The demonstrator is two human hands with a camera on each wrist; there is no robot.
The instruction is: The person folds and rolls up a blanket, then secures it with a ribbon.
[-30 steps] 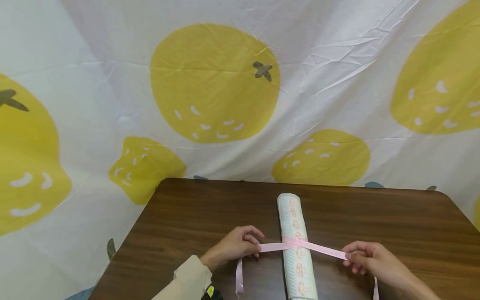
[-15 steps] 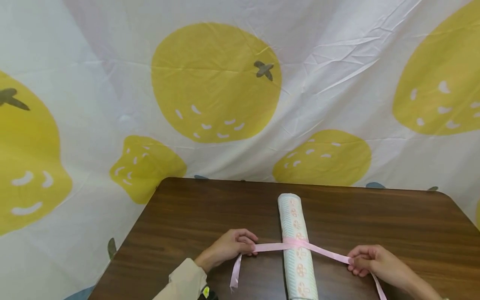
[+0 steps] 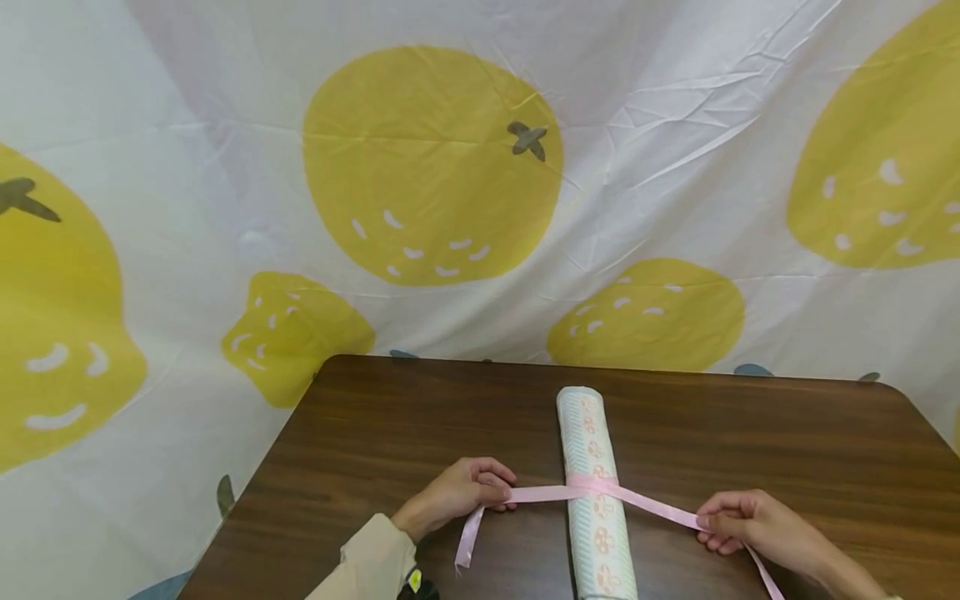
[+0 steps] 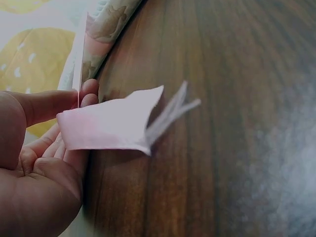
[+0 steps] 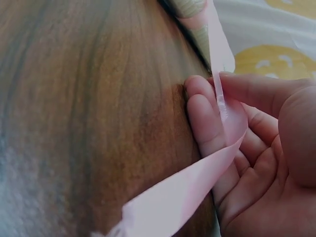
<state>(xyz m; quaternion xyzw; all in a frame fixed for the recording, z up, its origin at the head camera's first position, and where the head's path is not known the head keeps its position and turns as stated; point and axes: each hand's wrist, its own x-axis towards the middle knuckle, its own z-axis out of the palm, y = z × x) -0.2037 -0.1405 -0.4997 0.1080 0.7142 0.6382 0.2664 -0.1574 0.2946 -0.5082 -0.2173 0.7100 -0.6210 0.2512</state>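
Observation:
A pale rolled cloth with orange and teal patterns lies lengthwise on the table, its near end cut off by the head view. Round its middle runs a pink ribbon, crossed on top, one tail going out to each side. On the left, my left hand pinches one tail between thumb and fingers; its frayed end hangs past the hand. My right hand pinches the other tail at the right, and that ribbon's loose end droops below the fingers.
The dark wood-grain table has rounded far corners. Behind it hangs a white curtain printed with yellow lemons, reaching down to the table's back edge. A cream sleeve covers the left forearm, with a dark band at the wrist.
Both hands have moved slightly outward, away from the roll, still pinching the ribbon tails. The left loose end has swung left and the right one shows more. The roll has stayed in place.

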